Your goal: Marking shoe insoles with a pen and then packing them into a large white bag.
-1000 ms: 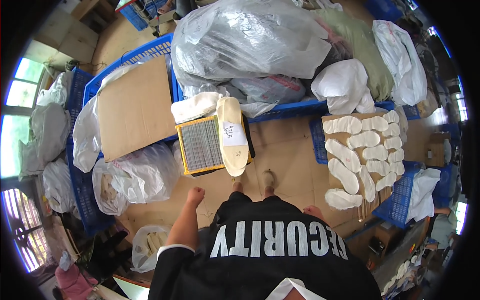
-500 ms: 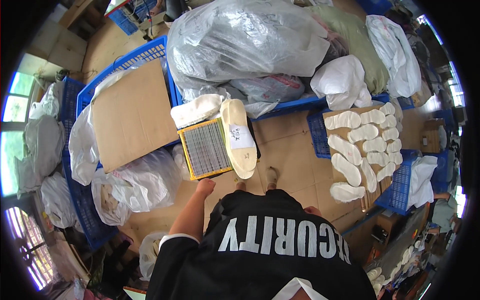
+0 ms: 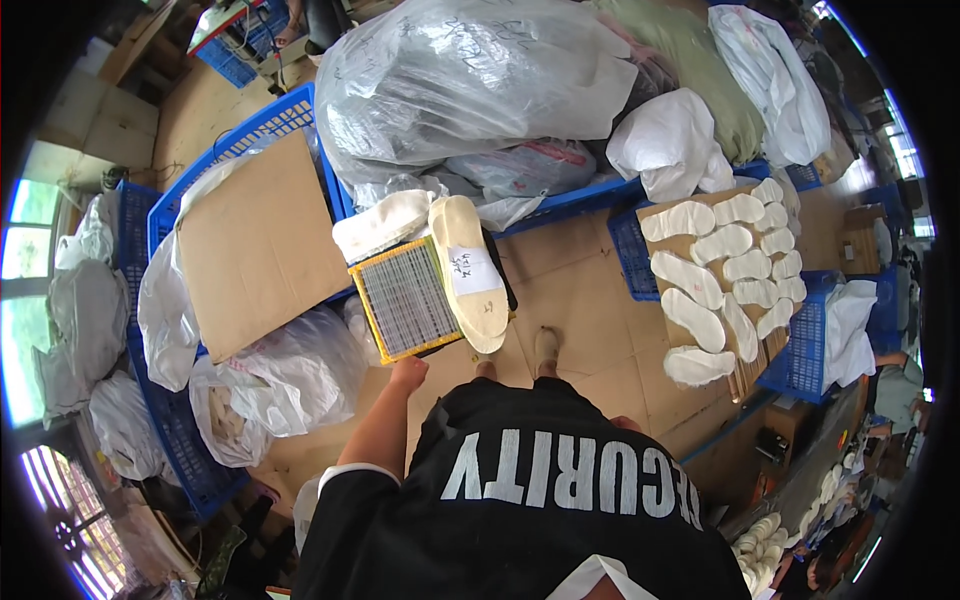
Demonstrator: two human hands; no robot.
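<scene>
My left hand is closed, held low at my left side near the lower edge of a grey striped pad with a yellow border. Whatever its fingers hold, if anything, is hidden. Across the pad's right side lies a stack of long cream insoles, wrapped by a white paper band with handwriting. Beyond the pad sits another white bundle of insoles. Only a small part of my right hand shows beside my black shirt, its fingers hidden.
A cardboard sheet covers a blue crate at the left. Large plastic sacks fill crates ahead. On the right, several pale insoles lie spread over a brown board. Bagged goods stand near my left arm. Tiled floor shows between them.
The whole view has shifted slightly, with the right-hand board and the far sacks now a little further left and higher. My hands stay nearly where they were.
</scene>
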